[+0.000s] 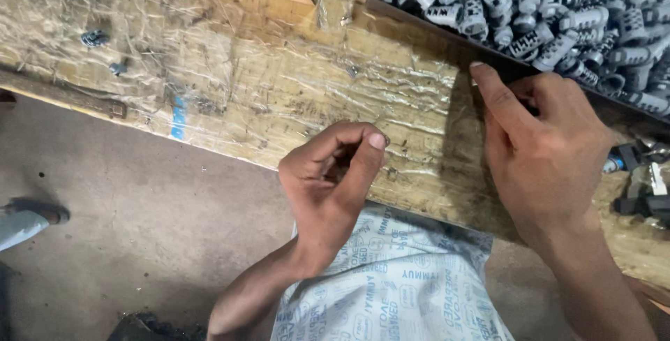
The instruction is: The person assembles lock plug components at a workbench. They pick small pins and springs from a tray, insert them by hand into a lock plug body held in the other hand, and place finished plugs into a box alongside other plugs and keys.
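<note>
Risk, as judged: small part slipping from the pinch and dropping past the table [279, 97] edge onto the floor [139, 215], owing to the left hand [331, 173] hovering right over that edge. Also possible: grey parts spilling out of the tray [447, 37] through a knock from the right hand [544, 145] pressing against its rim.

Left hand: curling nearly closed, thumb tip meeting the bent fingers [349, 138] as if pinching something small; held item too hidden to confirm, so grasp uncertain.

Right hand: lying loosely spread, palm down, index finger [492, 86] stretching up and touching the dark rim of the tray; nothing visibly gripped, though the space under the palm is hidden.

Grey parts [558, 6]: heaping in the tray at top right, just beyond the right hand.

Table: wearing crinkled clear wrap; two stray small parts [94, 37] lying far left, well apart from both hands.

Dark pieces [642, 187]: resting at right edge, near the right wrist.

Printed sack [398, 278]: covering the lap below the table.
</note>
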The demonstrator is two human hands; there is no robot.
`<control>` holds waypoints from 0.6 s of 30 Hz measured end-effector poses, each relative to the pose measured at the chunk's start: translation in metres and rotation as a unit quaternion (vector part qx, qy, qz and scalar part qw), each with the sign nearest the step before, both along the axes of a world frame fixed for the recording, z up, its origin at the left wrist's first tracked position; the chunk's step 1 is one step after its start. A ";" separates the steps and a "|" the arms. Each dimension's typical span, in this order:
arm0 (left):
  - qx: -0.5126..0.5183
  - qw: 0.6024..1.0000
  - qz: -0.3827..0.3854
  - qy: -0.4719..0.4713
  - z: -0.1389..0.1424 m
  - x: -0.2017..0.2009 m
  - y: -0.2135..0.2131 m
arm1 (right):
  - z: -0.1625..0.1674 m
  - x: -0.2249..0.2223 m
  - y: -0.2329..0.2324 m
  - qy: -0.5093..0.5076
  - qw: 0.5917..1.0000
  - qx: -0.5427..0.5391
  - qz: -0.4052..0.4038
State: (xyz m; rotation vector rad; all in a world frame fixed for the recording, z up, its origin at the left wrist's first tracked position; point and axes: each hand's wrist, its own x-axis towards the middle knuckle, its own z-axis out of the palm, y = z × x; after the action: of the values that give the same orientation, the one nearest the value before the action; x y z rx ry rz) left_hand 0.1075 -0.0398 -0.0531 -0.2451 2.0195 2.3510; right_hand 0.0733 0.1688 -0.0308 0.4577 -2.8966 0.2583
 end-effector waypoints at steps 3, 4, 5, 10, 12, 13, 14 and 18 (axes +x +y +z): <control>-0.002 0.998 -0.012 -0.057 0.001 -0.003 0.002 | 0.006 -0.012 -0.009 -0.024 1.000 0.018 0.002; 0.001 0.998 -0.012 -0.055 0.001 -0.004 0.002 | 0.008 -0.013 -0.011 -0.033 0.999 0.020 -0.001; 0.003 0.999 -0.012 -0.052 0.001 -0.005 0.002 | 0.009 -0.014 -0.013 -0.030 0.999 0.045 0.000; 0.031 0.998 -0.016 -0.059 0.001 -0.007 0.000 | 0.008 -0.009 -0.008 -0.089 0.994 0.058 -0.015; 0.027 0.997 -0.019 -0.067 0.001 -0.007 -0.001 | 0.006 -0.010 -0.004 -0.112 0.994 0.011 -0.011; 0.030 0.997 -0.019 -0.063 0.001 -0.007 -0.001 | 0.005 -0.011 -0.002 -0.122 0.992 -0.013 -0.009; 0.033 0.998 -0.019 -0.059 0.002 -0.007 -0.001 | 0.005 -0.013 -0.002 -0.099 0.995 0.003 0.015; 0.034 0.996 -0.056 -0.057 0.003 -0.007 -0.003 | 0.015 -0.020 -0.009 -0.055 0.993 0.048 0.088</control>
State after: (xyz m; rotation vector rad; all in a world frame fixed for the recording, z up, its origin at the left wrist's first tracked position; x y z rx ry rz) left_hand 0.1004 -0.0424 -0.0499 -0.2520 1.8474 2.2787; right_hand 0.0534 0.1601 -0.0159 0.7402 -2.9882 0.1763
